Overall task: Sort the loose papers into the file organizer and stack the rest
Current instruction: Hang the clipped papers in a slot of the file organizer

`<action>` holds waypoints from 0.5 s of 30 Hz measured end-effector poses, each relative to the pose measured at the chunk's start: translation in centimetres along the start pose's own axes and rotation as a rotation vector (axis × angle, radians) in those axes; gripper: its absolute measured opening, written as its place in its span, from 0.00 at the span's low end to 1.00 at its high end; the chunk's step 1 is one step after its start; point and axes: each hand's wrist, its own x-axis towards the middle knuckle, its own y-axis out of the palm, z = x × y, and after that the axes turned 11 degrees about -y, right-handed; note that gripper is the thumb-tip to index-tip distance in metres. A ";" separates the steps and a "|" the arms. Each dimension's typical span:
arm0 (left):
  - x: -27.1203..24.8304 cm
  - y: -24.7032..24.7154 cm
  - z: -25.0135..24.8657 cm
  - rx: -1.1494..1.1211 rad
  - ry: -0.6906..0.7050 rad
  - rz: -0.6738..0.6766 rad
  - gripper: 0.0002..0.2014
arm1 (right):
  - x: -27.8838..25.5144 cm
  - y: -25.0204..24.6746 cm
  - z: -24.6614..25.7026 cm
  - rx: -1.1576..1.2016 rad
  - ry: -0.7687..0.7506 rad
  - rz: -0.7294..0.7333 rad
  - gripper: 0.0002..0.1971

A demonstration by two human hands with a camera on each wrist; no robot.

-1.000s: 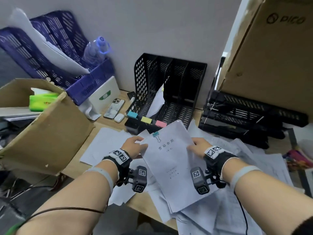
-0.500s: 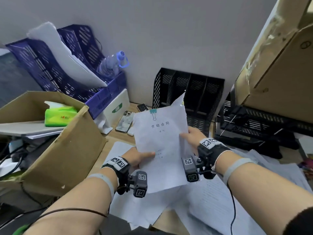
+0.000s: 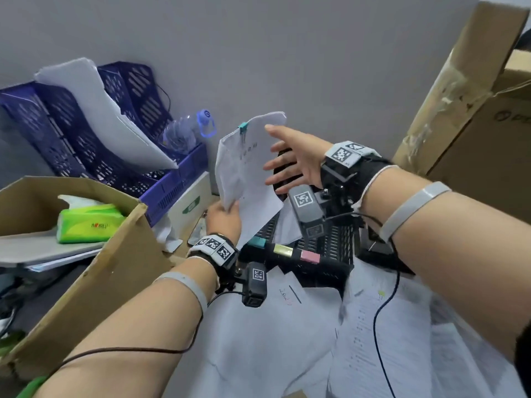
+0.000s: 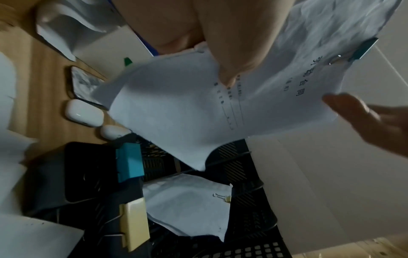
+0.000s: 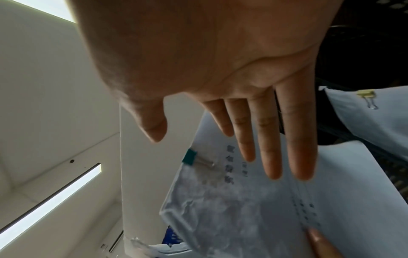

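A white paper bundle (image 3: pixel 247 173) with a teal binder clip (image 3: pixel 243 126) at its top stands nearly upright above the black file organizer (image 3: pixel 330 248). My left hand (image 3: pixel 225 218) pinches its lower edge, thumb on the printed face (image 4: pixel 238 57). My right hand (image 3: pixel 290 165) is open with straight, spread fingers at the bundle's right edge (image 5: pixel 243 200); I cannot tell whether it touches. The organizer carries teal, yellow and pink labels, and one slot holds another bundle with a yellow clip (image 4: pixel 187 206). Loose sheets (image 3: pixel 287 340) cover the desk in front.
Blue file trays (image 3: pixel 86 139) with paper and a water bottle (image 3: pixel 186 133) stand at the back left. An open cardboard box (image 3: pixel 94 268) holds a green tissue pack. A large carton (image 3: pixel 474 124) rises on the right. A phone (image 4: pixel 84 85) and earbud case (image 4: pixel 84 113) lie beside the organizer.
The bundle rose from the desk and turned upright over the organizer. My right hand let go of its edge and opened; my left hand keeps hold of the bottom.
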 end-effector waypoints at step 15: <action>5.0 6.1 2.2 0.523 0.121 0.305 0.20 | 5.9 -0.6 -3.7 -0.468 -0.053 -0.182 0.18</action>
